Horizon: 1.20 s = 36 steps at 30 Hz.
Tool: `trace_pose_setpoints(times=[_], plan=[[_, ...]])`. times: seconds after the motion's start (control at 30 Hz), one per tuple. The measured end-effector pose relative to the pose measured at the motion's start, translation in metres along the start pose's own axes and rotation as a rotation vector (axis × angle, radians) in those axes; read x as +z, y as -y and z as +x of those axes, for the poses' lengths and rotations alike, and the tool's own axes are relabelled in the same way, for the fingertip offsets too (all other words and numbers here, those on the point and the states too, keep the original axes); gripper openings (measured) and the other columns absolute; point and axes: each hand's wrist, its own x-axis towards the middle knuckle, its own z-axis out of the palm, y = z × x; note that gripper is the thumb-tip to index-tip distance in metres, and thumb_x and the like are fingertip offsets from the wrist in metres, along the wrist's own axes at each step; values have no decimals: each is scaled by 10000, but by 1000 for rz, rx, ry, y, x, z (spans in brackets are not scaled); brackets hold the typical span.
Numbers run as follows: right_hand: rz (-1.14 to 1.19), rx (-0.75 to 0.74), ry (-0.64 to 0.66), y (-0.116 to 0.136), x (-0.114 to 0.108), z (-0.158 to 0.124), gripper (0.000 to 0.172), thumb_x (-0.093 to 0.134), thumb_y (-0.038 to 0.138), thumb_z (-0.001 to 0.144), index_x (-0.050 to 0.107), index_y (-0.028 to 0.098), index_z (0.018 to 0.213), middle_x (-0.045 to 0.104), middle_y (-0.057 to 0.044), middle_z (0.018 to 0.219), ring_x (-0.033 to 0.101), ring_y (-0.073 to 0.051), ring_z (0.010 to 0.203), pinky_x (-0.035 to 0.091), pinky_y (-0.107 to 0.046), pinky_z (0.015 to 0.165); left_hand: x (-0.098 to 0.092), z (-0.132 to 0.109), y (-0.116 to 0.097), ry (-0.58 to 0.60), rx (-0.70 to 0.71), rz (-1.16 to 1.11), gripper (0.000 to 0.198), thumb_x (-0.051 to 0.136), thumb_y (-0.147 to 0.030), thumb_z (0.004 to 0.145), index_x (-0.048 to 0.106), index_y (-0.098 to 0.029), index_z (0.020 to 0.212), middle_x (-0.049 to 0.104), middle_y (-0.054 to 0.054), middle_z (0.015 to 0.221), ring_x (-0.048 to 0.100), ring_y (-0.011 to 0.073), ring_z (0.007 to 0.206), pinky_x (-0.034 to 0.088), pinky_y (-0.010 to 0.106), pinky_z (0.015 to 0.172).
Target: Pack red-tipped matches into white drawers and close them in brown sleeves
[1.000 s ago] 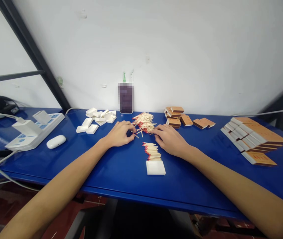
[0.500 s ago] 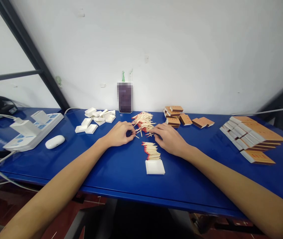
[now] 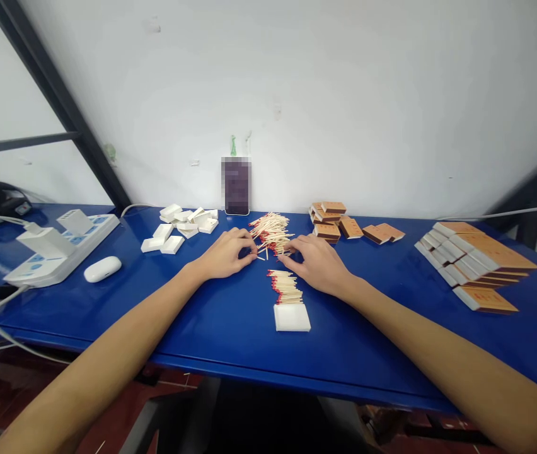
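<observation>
A heap of red-tipped matches lies near the back of the blue table. At its left edge is my left hand, thumb and fingers curved and apart, with nothing visible between them. My right hand touches the heap's right front side, its thumb and index finger closed around something too small to make out. Between the hands and nearer to me, several matches lie in a neat row, heads to the left. Just in front of that row sits a white matchbox tray.
White trays lie at the back left, orange matchbox sleeves at the back right. Stacked matchboxes stand far right. A phone leans on the wall. A power strip and white case are at left.
My right thumb has moved left toward the front of the heap, and the fingers have shifted slightly. My left hand has barely moved.
</observation>
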Motion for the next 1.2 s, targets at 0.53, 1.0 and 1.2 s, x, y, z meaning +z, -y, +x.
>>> trace_pose_setpoints(times=[0.53, 1.0, 1.2], plan=[[27, 45, 47, -3, 2, 1, 151, 560, 167, 864, 689, 198, 793, 682, -45, 845, 579, -211, 838, 405, -341, 745, 2, 1, 1, 31, 16, 0, 185, 471, -285, 978, 627, -191, 942, 563, 73, 1089, 506, 232, 1045, 401, 415, 937], [-21, -7, 43, -4, 1, -2, 204, 529, 183, 905, 720, 195, 977, 665, -71, 945, 588, -230, 911, 431, -366, 813, 4, 1, -3, -76, 19, -23, 173, 449, -290, 986, 592, -196, 964, 561, 74, 1074, 507, 230, 1022, 401, 401, 932], [-57, -50, 17, -3, 1, -4, 234, 524, 184, 906, 712, 204, 1043, 625, -94, 1064, 567, -255, 967, 428, -410, 850, 1, 2, -7, -135, 19, 2, 152, 435, -269, 985, 558, -188, 947, 570, 71, 1039, 514, 220, 973, 405, 378, 903]])
